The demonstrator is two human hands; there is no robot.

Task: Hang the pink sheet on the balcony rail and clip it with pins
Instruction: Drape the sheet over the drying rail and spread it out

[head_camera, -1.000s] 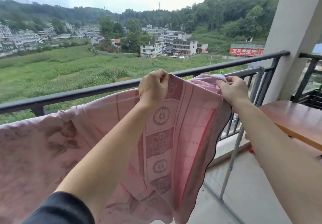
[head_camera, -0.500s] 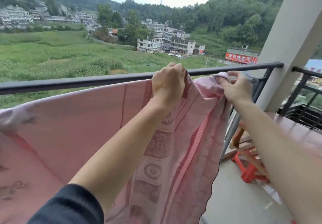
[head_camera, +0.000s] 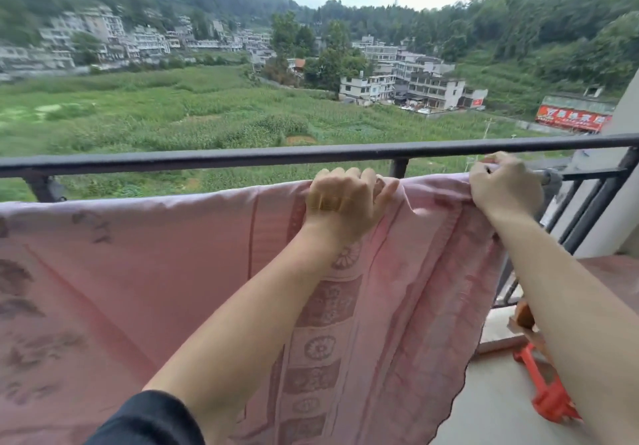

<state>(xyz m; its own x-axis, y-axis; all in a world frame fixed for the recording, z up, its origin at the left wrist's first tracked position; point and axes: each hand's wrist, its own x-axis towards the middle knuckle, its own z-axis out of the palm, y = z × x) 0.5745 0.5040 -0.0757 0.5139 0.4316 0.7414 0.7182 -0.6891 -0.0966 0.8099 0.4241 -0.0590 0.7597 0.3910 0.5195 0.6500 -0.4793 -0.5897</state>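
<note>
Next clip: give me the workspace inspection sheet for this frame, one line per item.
Surface: black balcony rail runs across above the sheet; balcony floor below.
Job's things: pink sheet draped, apparently over a grey pole under the rail; pins, nothing seen.
Clutter: red plastic stool and wooden table at right.
Grippers: left hand and right hand both grip the sheet's top edge.
Cables: nothing seen.
Surroundings: green field, white buildings, wooded hills.

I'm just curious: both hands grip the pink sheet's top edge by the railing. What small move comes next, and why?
Probably draw the right hand rightward, tightening the pink sheet: cloth wrinkles between it and the left hand, and no pins are visible yet.
</note>
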